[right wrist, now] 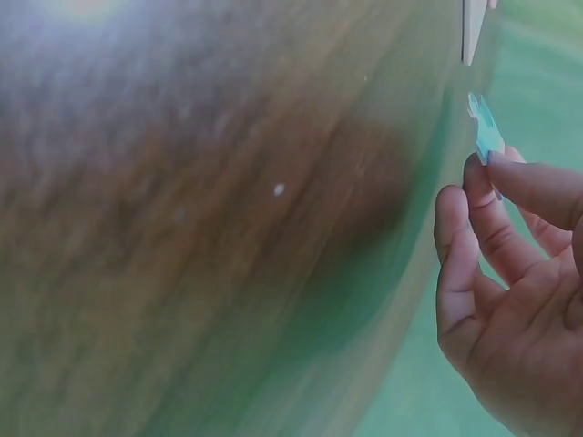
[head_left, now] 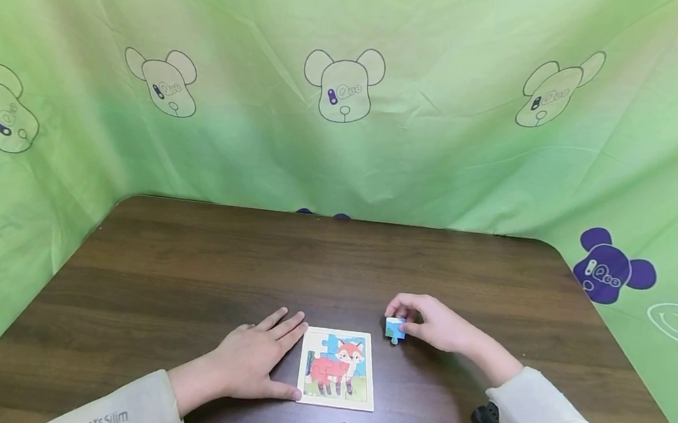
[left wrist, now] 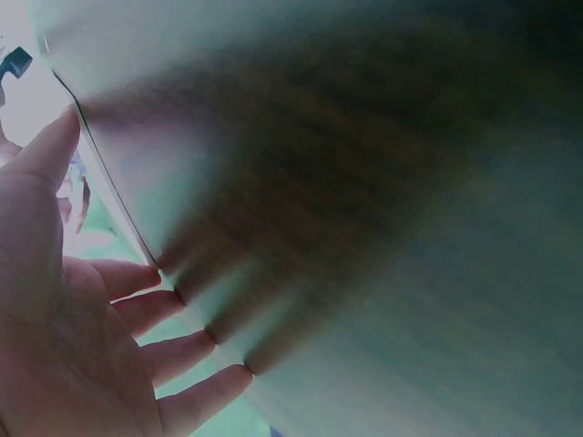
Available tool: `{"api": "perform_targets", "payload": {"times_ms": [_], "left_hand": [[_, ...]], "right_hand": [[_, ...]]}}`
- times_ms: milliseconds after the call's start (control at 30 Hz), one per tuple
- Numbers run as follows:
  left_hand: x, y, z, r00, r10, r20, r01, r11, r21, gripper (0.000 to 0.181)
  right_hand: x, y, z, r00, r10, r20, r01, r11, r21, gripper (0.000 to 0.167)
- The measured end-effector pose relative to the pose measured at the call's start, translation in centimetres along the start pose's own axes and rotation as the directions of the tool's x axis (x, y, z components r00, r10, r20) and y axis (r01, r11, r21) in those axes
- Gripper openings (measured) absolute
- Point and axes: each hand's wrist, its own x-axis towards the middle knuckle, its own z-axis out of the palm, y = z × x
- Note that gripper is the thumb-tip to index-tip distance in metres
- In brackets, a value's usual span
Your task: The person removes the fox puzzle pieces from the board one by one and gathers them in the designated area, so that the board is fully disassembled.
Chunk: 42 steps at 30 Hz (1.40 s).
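Note:
A fox jigsaw puzzle in a pale square tray point(head_left: 335, 403) lies flat on the table, with a bare white patch at its upper left. My left hand point(head_left: 248, 359) lies to the left of it, fingers spread, thumb and fingertips at the tray's left side. In the left wrist view the left hand point(left wrist: 82, 337) has its fingers extended towards the tabletop. To the right of the tray, my right hand point(head_left: 435, 324) pinches a blue, white and green puzzle piece point(head_left: 394, 327) between thumb and fingers. The right wrist view shows this puzzle piece point(right wrist: 487, 127) nearly edge-on.
The dark wooden table point(head_left: 219, 247) stretches back to a green curtain point(head_left: 247, 141) printed with bear heads, which also hangs on both sides. A small black object point(head_left: 485, 419) shows beside the right sleeve point(head_left: 546, 415).

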Motion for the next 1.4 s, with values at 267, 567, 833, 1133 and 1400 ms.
{"api": "perform_targets", "payload": {"times_ms": [267, 567, 833, 1133, 1400], "left_hand": [[-0.13, 0.13, -0.09, 1.000, -0.004, 0.004, 0.004, 1.000, -0.002, 0.101], [-0.17, 0.22, -0.02, 1.000, -0.003, 0.008, 0.003, 1.000, -0.004, 0.101], [-0.11, 0.17, -0.04, 1.000, -0.002, 0.002, 0.002, 1.000, 0.000, 0.101], [-0.05, 0.10, 0.05, 1.000, -0.002, -0.003, 0.002, 1.000, 0.014, 0.102], [0.07, -0.01, 0.18, 1.000, 0.002, -0.012, -0.002, 1.000, 0.019, 0.102]], "right_hand": [[0.28, 0.05, -0.29, 1.000, 0.023, 0.004, -0.022, 1.000, -0.007, 0.019], [0.34, 0.42, -0.14, 1.000, 0.017, 0.003, -0.017, 0.999, -0.036, 0.015], [0.26, 0.63, -0.07, 1.000, 0.015, -0.022, -0.017, 0.996, -0.092, 0.011], [-0.03, 0.84, -0.32, 0.998, 0.012, -0.064, -0.021, 0.988, -0.150, 0.011], [-0.19, 0.92, -0.70, 0.996, 0.001, -0.094, -0.021, 0.977, -0.213, 0.011]]}}
